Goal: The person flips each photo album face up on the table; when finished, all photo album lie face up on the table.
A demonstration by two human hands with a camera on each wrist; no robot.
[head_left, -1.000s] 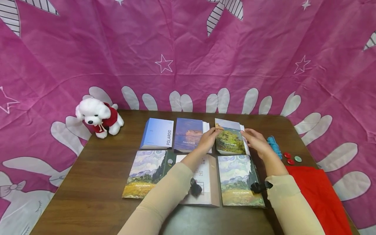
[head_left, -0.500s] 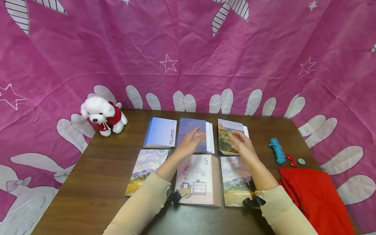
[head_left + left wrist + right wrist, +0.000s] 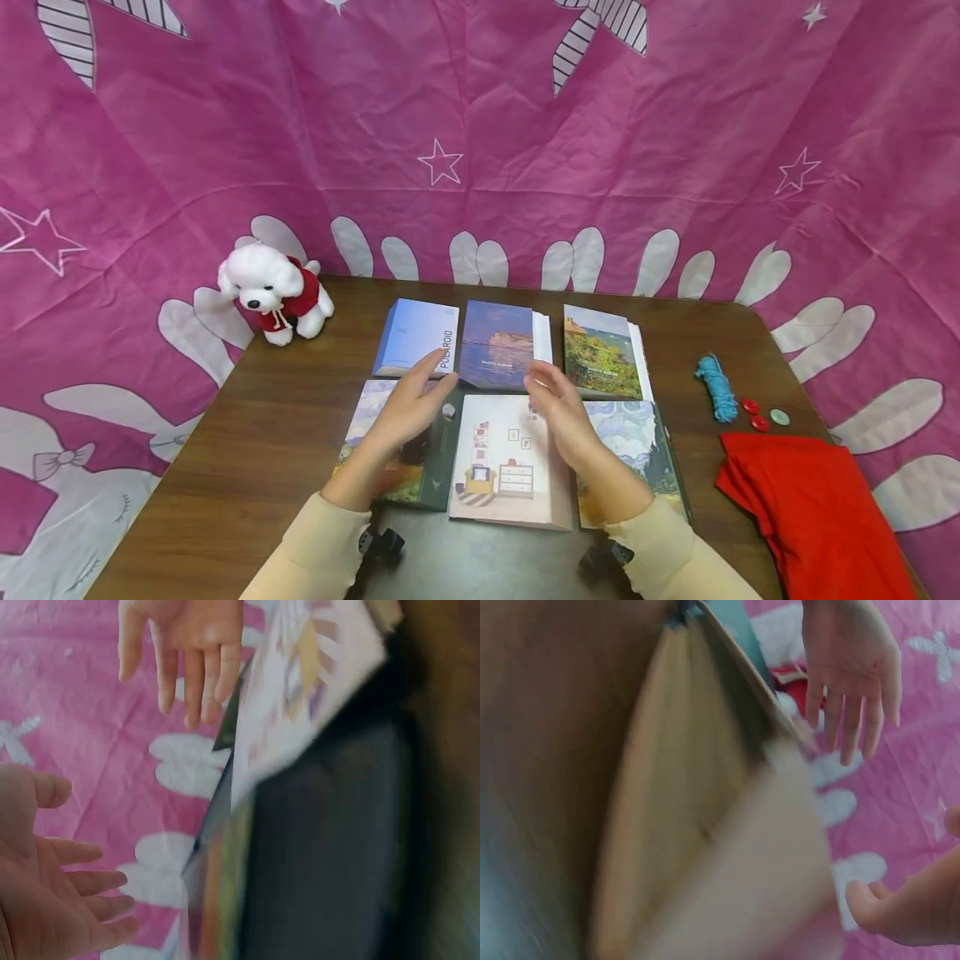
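In the head view, my left hand point(image 3: 411, 407) hovers with loosely straight fingers over the front-left landscape photo album point(image 3: 435, 467). My right hand point(image 3: 566, 417) is held, fingers relaxed, above the right edge of the cream album with a room drawing point(image 3: 487, 467). Neither holds anything; both wrist views show spread fingers. Behind them lie a blue Polaroid album point(image 3: 420, 329), a purple seascape photo album point(image 3: 491, 337) and a garden-picture photo album point(image 3: 603, 354). Partly under my right forearm is the front-right landscape album point(image 3: 637, 450). Together the albums form two rows.
A white plush dog in a red hoodie point(image 3: 296, 296) sits at the table's back left. To the right are a blue cord bundle point(image 3: 717, 388), red buttons point(image 3: 759, 423), a pale green button point(image 3: 779, 417) and a red cloth point(image 3: 817, 500). A pink curtain point(image 3: 510, 125) stands behind the table.
Both hands have left the edges of the garden-picture album and drawn back toward me and leftward, ending over the front row. That album stays in the back row.
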